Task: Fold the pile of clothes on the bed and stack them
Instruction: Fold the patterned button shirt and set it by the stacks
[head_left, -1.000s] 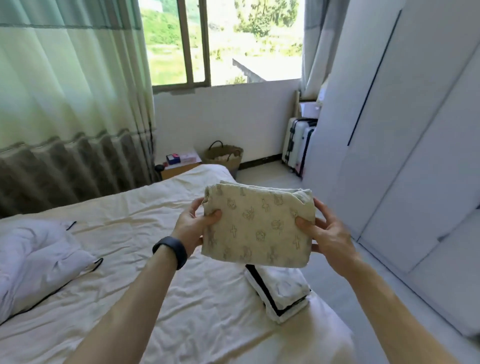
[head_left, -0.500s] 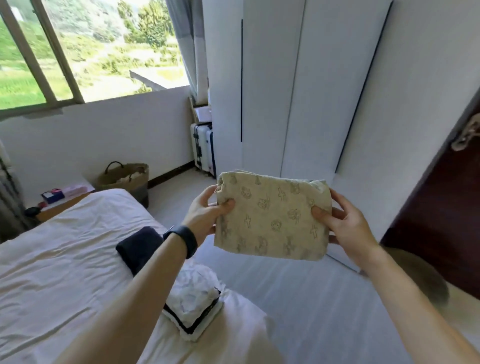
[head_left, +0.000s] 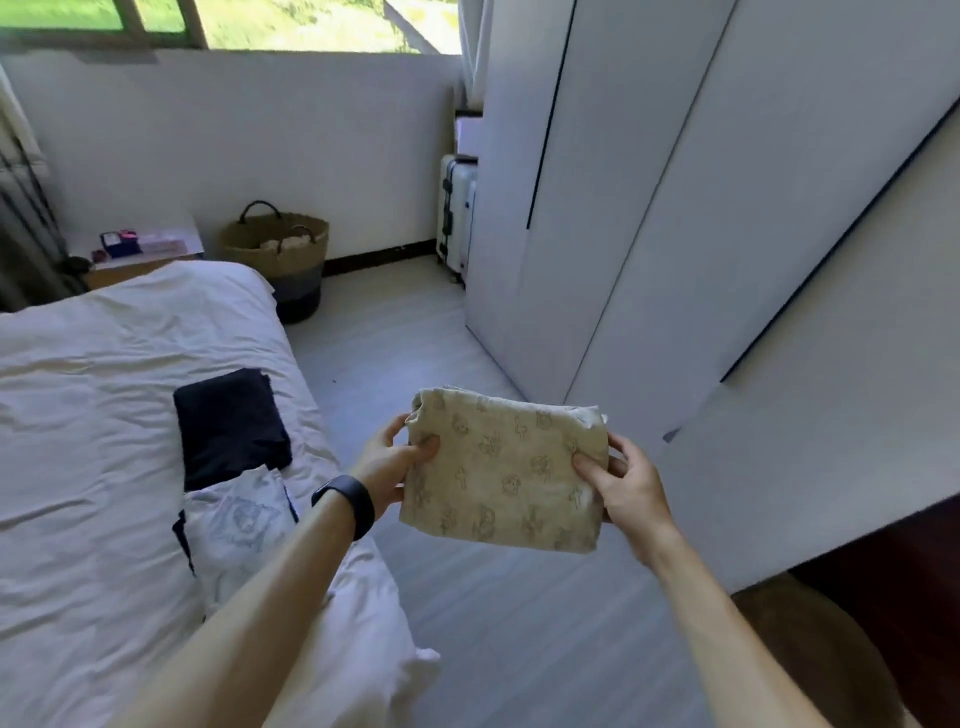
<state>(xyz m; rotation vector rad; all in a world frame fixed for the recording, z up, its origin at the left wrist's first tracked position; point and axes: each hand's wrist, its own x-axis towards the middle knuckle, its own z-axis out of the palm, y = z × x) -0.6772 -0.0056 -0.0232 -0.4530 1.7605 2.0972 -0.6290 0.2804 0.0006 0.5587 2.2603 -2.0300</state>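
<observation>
Item: folded beige cotton garment printed with small cartoon figures, held in the air. Fingers: the left thumb is pressed on the printed face at the left short edge and the right thumb on the right short edge. The remaining fingers of both hands are curled behind the cloth, so we record a two-sided pinch, snug and narrow. Left hand carries a black wristband; right hand is bare. Change noted: a second ago we had this bundle above the white bed, over the folded pieces. Now it hangs lower in view and to the right of the mattress edge, over the pale plank floor, with the grip unaltered. We judge that folding of this piece is finished and that it is in transit, not yet stacked. Orientation: the long axis runs hand to hand, left to right, dipping slightly toward the right. The broad printed face is turned up toward us, the thick rolled fold on the far upper edge, the loose lower edge nearest us. Also on the bed: a folded dark navy garment, with a folded white printed garment with dark trim overlapping its near edge, well left of the bundle. Beyond: a woven straw basket and white wardrobe doors.
</observation>
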